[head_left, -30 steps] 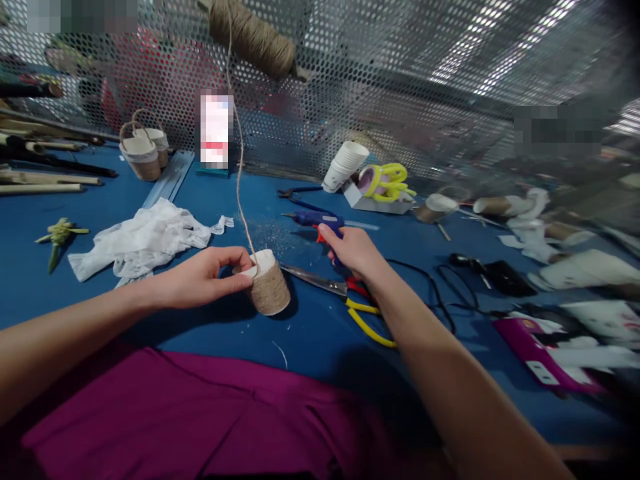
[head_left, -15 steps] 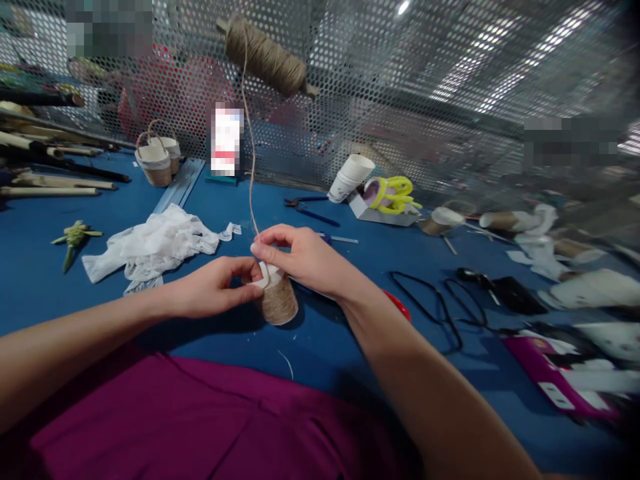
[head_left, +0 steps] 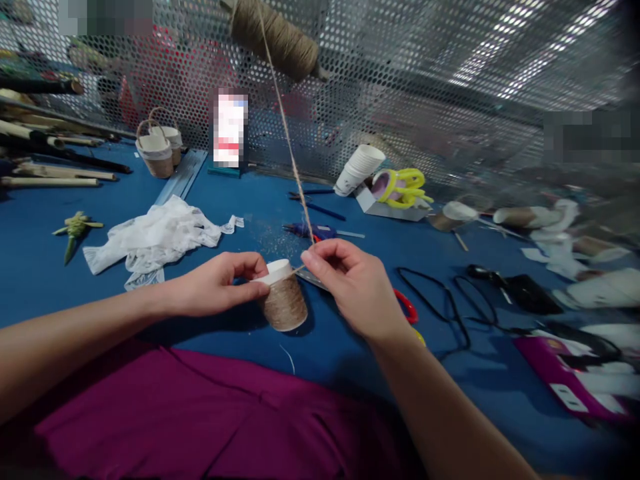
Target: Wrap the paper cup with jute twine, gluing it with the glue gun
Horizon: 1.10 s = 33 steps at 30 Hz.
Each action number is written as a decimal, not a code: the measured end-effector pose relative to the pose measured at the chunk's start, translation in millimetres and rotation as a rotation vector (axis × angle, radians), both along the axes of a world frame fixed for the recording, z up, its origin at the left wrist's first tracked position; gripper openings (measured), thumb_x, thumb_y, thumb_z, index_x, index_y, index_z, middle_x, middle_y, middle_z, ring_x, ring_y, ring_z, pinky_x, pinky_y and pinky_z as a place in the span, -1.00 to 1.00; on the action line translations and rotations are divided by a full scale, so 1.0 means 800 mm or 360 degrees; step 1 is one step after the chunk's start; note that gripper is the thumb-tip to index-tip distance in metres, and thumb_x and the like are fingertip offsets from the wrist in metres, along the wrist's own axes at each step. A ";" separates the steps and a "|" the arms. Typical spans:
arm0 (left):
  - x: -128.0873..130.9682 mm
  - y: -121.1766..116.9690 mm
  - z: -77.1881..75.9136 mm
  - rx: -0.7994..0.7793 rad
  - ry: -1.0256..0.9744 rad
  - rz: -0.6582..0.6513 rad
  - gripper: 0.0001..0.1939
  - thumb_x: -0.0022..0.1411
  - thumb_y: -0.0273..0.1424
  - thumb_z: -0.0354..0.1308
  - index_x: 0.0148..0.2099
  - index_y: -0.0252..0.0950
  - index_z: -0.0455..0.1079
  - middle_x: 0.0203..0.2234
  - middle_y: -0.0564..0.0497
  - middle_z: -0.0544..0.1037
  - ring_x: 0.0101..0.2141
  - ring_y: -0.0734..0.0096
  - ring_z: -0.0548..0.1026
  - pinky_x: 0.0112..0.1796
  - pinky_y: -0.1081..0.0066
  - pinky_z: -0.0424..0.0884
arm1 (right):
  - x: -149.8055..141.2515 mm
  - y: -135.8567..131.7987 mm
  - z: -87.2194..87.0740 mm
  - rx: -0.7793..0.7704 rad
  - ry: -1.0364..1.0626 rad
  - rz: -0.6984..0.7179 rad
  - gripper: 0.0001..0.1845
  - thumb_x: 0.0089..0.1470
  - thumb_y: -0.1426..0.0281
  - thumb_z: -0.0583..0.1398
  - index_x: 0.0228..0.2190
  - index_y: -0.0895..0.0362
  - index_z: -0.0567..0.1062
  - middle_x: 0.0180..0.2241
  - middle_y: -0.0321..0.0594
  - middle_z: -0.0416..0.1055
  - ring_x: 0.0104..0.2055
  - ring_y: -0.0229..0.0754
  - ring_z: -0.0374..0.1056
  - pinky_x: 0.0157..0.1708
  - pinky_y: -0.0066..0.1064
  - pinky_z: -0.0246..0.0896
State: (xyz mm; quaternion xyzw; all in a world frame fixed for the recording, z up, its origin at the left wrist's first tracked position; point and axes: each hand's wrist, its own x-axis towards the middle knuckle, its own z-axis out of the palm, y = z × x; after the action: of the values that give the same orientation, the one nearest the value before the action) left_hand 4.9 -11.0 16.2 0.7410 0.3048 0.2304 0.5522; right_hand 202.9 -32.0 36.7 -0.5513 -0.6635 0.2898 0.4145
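A paper cup (head_left: 284,297), upside down and wrapped most of the way in brown twine, stands on the blue table. My left hand (head_left: 215,285) grips its white top rim between thumb and fingers. My right hand (head_left: 353,283) pinches the twine strand (head_left: 287,137) just right of the cup. The strand runs taut up to a twine spool (head_left: 277,37) hanging on the perforated metal screen. Under my right hand lie scissors, with a red handle (head_left: 407,307) showing.
A blue glue gun (head_left: 313,231) lies behind the cup. White lace cloth (head_left: 155,237) is at the left. Two small twine baskets (head_left: 157,150) and sticks sit far left. Stacked paper cups (head_left: 360,167), black cables (head_left: 450,303) and scattered cups fill the right. Purple fabric (head_left: 200,420) covers my lap.
My right hand left the glue gun, came to the cup and took the twine, then pulled it out to the right. The left hand stayed on the cup.
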 end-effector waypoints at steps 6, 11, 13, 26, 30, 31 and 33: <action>-0.001 -0.003 0.000 -0.0021 -0.0048 -0.0014 -0.85 0.19 -0.34 0.01 -0.37 -0.32 0.19 -0.53 0.11 0.27 -0.51 0.55 0.21 -0.47 0.51 0.17 | 0.000 -0.002 -0.008 -0.0149 0.0104 -0.0064 -0.79 -0.07 0.26 0.22 -0.53 0.14 0.39 -0.56 -0.32 0.33 -0.51 -0.31 0.21 -0.47 -0.41 0.16; -0.001 -0.003 -0.001 -0.0051 -0.0079 -0.0018 -0.86 0.20 -0.36 0.01 -0.36 -0.33 0.19 -0.53 0.11 0.25 -0.50 0.55 0.20 -0.49 0.52 0.15 | 0.000 0.001 -0.021 -0.0194 0.0286 -0.0062 -0.77 -0.07 0.23 0.21 -0.53 0.14 0.38 -0.58 -0.36 0.29 -0.53 -0.34 0.17 -0.47 -0.41 0.11; -0.002 -0.004 0.000 -0.0048 -0.0074 -0.0023 -0.85 0.20 -0.37 0.02 -0.37 -0.34 0.19 -0.53 0.10 0.25 -0.50 0.56 0.19 -0.49 0.52 0.15 | -0.001 0.002 -0.025 -0.0214 0.0346 -0.0053 -0.76 -0.07 0.22 0.22 -0.53 0.14 0.38 -0.55 -0.35 0.30 -0.51 -0.33 0.18 -0.44 -0.40 0.11; -0.005 -0.010 0.002 0.0016 -0.0082 -0.0020 -0.86 0.20 -0.38 0.02 -0.38 -0.33 0.19 -0.50 0.09 0.25 -0.46 0.53 0.21 -0.44 0.50 0.19 | -0.014 -0.002 -0.030 -0.0400 0.0515 0.0001 -0.73 -0.03 0.18 0.16 -0.53 0.12 0.30 -0.57 -0.40 0.18 -0.52 -0.35 0.10 -0.50 -0.43 0.02; -0.006 -0.010 0.001 0.0008 -0.0115 -0.0032 -0.86 0.20 -0.39 0.02 -0.39 -0.33 0.19 -0.48 0.06 0.29 -0.43 0.51 0.25 -0.38 0.48 0.23 | -0.017 -0.003 -0.032 -0.0392 0.0521 -0.0013 -0.71 0.00 0.16 0.13 -0.53 0.11 0.28 -0.57 -0.41 0.15 -0.53 -0.35 0.06 -0.52 -0.43 -0.01; -0.006 -0.010 0.000 0.0005 -0.0123 -0.0035 -0.87 0.20 -0.40 0.02 -0.39 -0.32 0.19 -0.47 0.05 0.30 -0.42 0.50 0.26 -0.36 0.47 0.24 | -0.017 -0.004 -0.033 -0.0387 0.0510 -0.0017 -0.71 0.01 0.16 0.12 -0.53 0.11 0.28 -0.57 -0.41 0.15 -0.53 -0.34 0.06 -0.52 -0.43 -0.01; -0.005 -0.010 0.000 0.0001 -0.0137 -0.0044 -0.87 0.20 -0.40 0.02 -0.39 -0.32 0.19 -0.46 0.05 0.31 -0.40 0.49 0.27 -0.34 0.46 0.25 | -0.019 -0.004 -0.034 -0.0385 0.0483 -0.0022 -0.72 0.02 0.15 0.11 -0.53 0.10 0.27 -0.56 -0.40 0.15 -0.51 -0.33 0.06 -0.52 -0.43 -0.01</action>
State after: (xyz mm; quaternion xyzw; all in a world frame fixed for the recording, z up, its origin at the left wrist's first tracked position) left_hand 0.6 -18.9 16.5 0.7348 0.2705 0.2545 0.5676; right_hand 187.8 -35.5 9.2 -0.5516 -0.5501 0.4443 0.4424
